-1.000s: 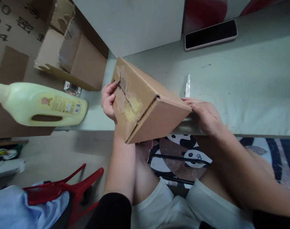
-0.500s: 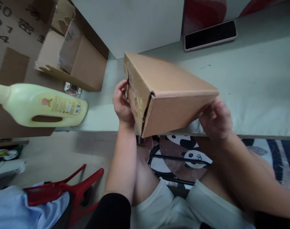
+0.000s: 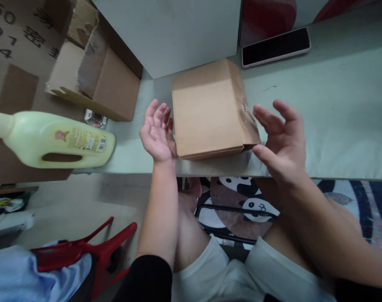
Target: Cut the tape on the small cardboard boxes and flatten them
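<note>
A brown cardboard box point(image 3: 208, 111) rests on the pale green tabletop in front of me, a broad plain face upward. Its right side is crumpled, with a loose flap sticking out at the near right corner. My left hand point(image 3: 158, 132) is open beside the box's left side, palm up and fingers curled a little; whether it touches the cardboard I cannot tell. On the other side my right hand point(image 3: 281, 138) is open, fingers and thumb spread, close to the loose flap. Neither hand grips the box.
A yellow-green jug with a handle point(image 3: 61, 138) and an opened carton point(image 3: 115, 79) lie to the left, near a small clear container point(image 3: 95, 118). A phone point(image 3: 276, 47) lies at the back beside a white panel point(image 3: 178, 33). A red chair point(image 3: 105, 247) stands lower left.
The box has been turned and set down on the tabletop, its torn side now facing right instead of left. Both hands have let go and spread open at its sides.
</note>
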A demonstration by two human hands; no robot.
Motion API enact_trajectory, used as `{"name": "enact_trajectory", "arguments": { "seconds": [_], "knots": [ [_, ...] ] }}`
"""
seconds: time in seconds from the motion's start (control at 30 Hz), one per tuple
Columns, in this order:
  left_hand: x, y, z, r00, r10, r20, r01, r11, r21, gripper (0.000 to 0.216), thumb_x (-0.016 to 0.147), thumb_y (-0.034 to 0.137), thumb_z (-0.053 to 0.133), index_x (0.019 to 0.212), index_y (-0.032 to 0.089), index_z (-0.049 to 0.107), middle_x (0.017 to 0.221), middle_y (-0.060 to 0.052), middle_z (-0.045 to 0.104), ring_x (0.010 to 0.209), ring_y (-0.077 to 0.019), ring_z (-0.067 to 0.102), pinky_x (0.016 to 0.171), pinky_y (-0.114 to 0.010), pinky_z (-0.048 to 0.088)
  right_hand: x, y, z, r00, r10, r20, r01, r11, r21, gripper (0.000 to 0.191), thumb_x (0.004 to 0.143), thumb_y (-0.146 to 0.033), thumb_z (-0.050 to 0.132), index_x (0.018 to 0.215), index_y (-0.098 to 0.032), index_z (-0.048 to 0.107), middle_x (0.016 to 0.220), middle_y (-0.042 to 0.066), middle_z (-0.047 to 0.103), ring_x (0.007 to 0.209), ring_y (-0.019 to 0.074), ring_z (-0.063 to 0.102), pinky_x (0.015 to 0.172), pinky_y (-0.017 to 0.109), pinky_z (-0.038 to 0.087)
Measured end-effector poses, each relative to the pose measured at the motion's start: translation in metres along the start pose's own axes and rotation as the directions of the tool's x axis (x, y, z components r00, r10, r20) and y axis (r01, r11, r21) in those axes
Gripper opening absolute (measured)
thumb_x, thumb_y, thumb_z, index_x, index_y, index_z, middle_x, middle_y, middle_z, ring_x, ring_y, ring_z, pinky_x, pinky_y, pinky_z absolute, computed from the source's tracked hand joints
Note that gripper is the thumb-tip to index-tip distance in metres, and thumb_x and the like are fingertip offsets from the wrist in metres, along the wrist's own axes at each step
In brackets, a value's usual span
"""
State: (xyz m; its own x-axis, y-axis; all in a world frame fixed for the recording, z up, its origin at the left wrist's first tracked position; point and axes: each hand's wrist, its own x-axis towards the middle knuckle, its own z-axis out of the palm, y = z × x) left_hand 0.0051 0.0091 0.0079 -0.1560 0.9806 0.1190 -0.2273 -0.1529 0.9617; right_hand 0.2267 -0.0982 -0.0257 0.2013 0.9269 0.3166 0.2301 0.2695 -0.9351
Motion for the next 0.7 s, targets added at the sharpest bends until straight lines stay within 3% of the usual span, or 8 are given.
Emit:
{"name": "enact_trajectory", "arguments": {
  "seconds": [0.2, 0.3, 0.47, 0.57, 0.7],
  "knots": [
    [0.0, -0.005, -0.002, 0.998, -0.006, 0.062, 0.003, 0.998, 0.06, 0.049, 0.082, 0.062, 0.046, 0.112, 0.025, 0.058, 0.126, -0.009, 0.062, 0.122, -0.0275, 0.06, 0.094, -0.037, 0.053, 0.001, 0.004, 0.003, 1.0, -0.002, 0.002, 0.002, 1.0, 0.01, 0.062, 0.089, -0.053, 0.062, 0.143, -0.034, 0.038, 0.151, 0.009, 0.049, 0.142, 0.0282, 0.048, 0.121, 0.053, 0.039],
    [0.004, -0.01, -0.007, 0.998, -0.018, 0.061, 0.014, 0.998, 0.059, 0.048, 0.082, 0.062, 0.05, 0.111, 0.024, 0.059, 0.123, -0.01, 0.064, 0.121, -0.0275, 0.061, 0.094, -0.037, 0.053, 0.0, 0.01, 0.002, 0.996, 0.088, -0.031, -0.088, 0.996, -0.004, 0.061, 0.089, -0.051, 0.063, 0.142, -0.032, 0.04, 0.146, 0.01, 0.054, 0.139, 0.0293, 0.051, 0.118, 0.053, 0.042],
    [0.009, -0.019, -0.013, 0.98, -0.18, 0.08, 0.178, 0.984, 0.029, 0.046, 0.082, 0.056, 0.058, 0.116, 0.026, 0.058, 0.09, -0.007, 0.068, 0.117, -0.0299, 0.066, 0.098, -0.045, 0.054, -0.001, 0.013, 0.001, 0.986, 0.158, 0.049, -0.16, 0.986, 0.046, 0.067, 0.088, -0.058, 0.061, 0.145, -0.032, 0.036, 0.133, 0.011, 0.064, 0.129, 0.031, 0.059, 0.105, 0.05, 0.053],
    [0.009, -0.021, -0.013, 0.972, -0.216, 0.089, 0.216, 0.976, 0.009, 0.046, 0.083, 0.056, 0.058, 0.118, 0.026, 0.057, 0.086, -0.005, 0.068, 0.123, -0.0313, 0.063, 0.102, -0.049, 0.051, -0.001, 0.01, 0.0, 0.993, 0.112, 0.048, -0.113, 0.994, 0.007, 0.075, 0.084, -0.058, 0.066, 0.147, -0.034, 0.033, 0.142, 0.011, 0.056, 0.126, 0.0321, 0.06, 0.104, 0.052, 0.053],
    [0.005, -0.017, -0.01, 0.972, -0.19, 0.14, 0.196, 0.98, -0.032, 0.049, 0.081, 0.055, 0.061, 0.121, 0.027, 0.055, 0.091, -0.006, 0.069, 0.128, -0.032, 0.06, 0.105, -0.05, 0.049, -0.002, 0.008, -0.001, 0.997, 0.041, 0.06, -0.037, 0.997, -0.072, 0.076, 0.083, -0.05, 0.069, 0.148, -0.035, 0.032, 0.154, 0.007, 0.043, 0.139, 0.0334, 0.048, 0.113, 0.055, 0.046]
  ]
}}
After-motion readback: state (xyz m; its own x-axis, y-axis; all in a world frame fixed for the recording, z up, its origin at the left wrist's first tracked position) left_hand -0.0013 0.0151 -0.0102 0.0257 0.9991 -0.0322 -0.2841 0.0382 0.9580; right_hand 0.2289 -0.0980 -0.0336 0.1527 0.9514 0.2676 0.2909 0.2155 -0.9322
